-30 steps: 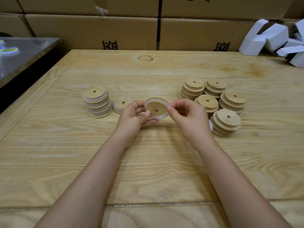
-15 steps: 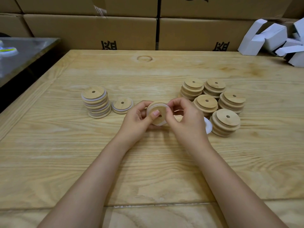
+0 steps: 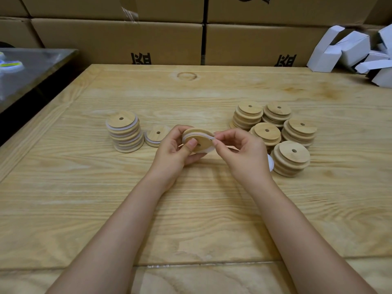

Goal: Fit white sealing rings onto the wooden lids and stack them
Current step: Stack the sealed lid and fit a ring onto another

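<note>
Progress looks partial: on the bench (image 3: 191, 219), one tall stack of ringed lids (image 3: 125, 132) and a single ringed lid (image 3: 157, 135) stand at left; five stacks of bare lids (image 3: 290, 158) wait at right. The left hand (image 3: 176, 151) grips the current lid (image 3: 204, 142) just above the bench, while the right hand (image 3: 239, 149) pinches its half-seated white ring (image 3: 203, 135). The cardboard boxes (image 3: 118, 39) behind are closed.
</note>
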